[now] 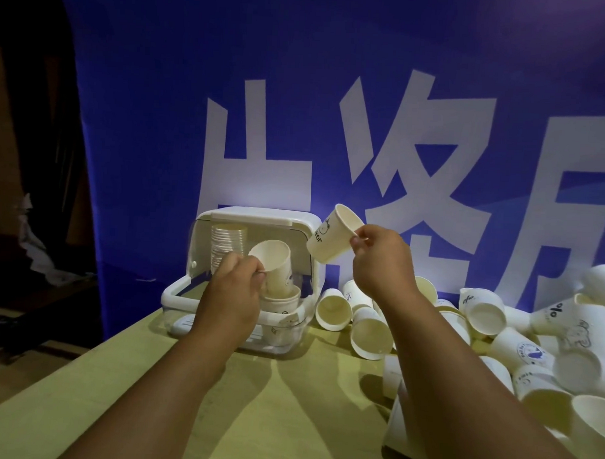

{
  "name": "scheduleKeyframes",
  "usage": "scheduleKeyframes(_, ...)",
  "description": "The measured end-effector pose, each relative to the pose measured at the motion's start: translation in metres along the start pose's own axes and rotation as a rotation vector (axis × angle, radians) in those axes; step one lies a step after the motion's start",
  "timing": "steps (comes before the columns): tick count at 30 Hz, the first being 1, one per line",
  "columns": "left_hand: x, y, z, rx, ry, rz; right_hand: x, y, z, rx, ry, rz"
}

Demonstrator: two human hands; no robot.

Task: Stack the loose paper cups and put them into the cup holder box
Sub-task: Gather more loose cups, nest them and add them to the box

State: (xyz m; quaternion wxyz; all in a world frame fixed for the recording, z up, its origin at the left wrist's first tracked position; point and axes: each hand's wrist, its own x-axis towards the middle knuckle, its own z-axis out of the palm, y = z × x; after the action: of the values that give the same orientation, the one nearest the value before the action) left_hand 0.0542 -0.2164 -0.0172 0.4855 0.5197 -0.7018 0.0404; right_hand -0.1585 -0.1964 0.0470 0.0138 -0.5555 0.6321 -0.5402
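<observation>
Head view, the only view.

Cup holder box [175, 295]: sits on the table [288, 400] directly beyond the left hand. Its white lid is swung up and back, so the interior is open to a reach from the front.

Rear stack [227, 240]: a tall nested column inside the box, just beyond the left hand's knuckles. Judged finished and parked at the back to leave the front free.

Front stack [279, 305]: a few nested cups, mouths up, just below the left hand's cup. Judged to be the stack being built.

Left hand [234, 288]: fingers curled, thumb and forefinger pinching the rim of the left cup [272, 266]. The cup is tilted, mouth toward the camera, base dipping toward the front stack. Whether it already touches that stack cannot be told.

Right hand [379, 259]: fingers curled, pinching the rim of the right cup [332, 233]. It is held in the air up and to the right of the left hand, beside the lid corner, base angled down toward the box. Judged next in line, held by the rim so the body can drop into another cup.

Loose cups [496, 322]: a heap on the table, below and to the right of the right hand, many on their sides. Much remains to be stacked.
</observation>
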Motion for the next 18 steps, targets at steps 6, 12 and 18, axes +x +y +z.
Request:
scheduleKeyframes(6,-0.005,0.001,0.007,0.277,-0.248,0.035,-0.011,-0.010,0.016,0.019,-0.041,-0.048)
scheduleKeyframes(12,-0.005,0.004,0.009,-0.039,-0.334,-0.057,-0.025,-0.020,0.028,-0.074,-0.105,-0.119)
scheduleKeyframes(18,-0.007,0.001,0.005,-0.231,-0.256,-0.109,-0.040,-0.021,0.039,-0.347,-0.200,-0.314)
